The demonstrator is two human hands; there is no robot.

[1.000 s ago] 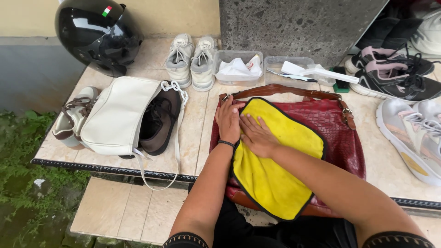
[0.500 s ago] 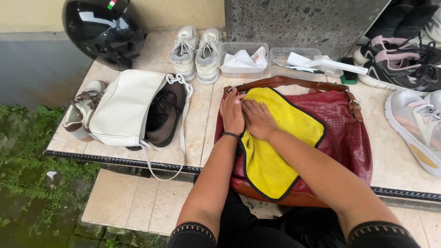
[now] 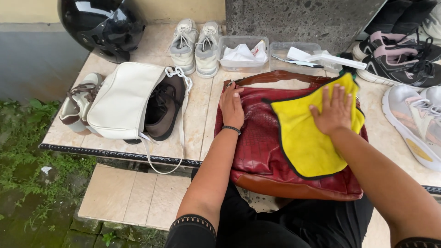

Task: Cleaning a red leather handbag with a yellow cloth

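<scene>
A dark red textured leather bag point(image 3: 257, 142) with a brown handle lies flat on the tiled ledge point(image 3: 202, 105) in front of me. A yellow cloth point(image 3: 303, 138) with a dark edge is spread over its right half. My right hand point(image 3: 334, 110) presses flat on the cloth's upper right part, fingers spread. My left hand point(image 3: 232, 106) rests palm down on the bag's upper left corner, holding it in place; a dark band circles that wrist.
A white shoulder bag point(image 3: 121, 101) lies over brown shoes point(image 3: 161, 110) at left. A black helmet point(image 3: 103, 23), pale sneakers point(image 3: 195, 43), two clear tubs point(image 3: 243, 53) with a white brush point(image 3: 326, 57), and more sneakers point(image 3: 413, 115) at right ring the ledge. Below left are a step and mossy ground.
My right hand has slid the yellow cloth from the bag's upper left toward its upper right. My left hand has stayed on the bag's top left corner.
</scene>
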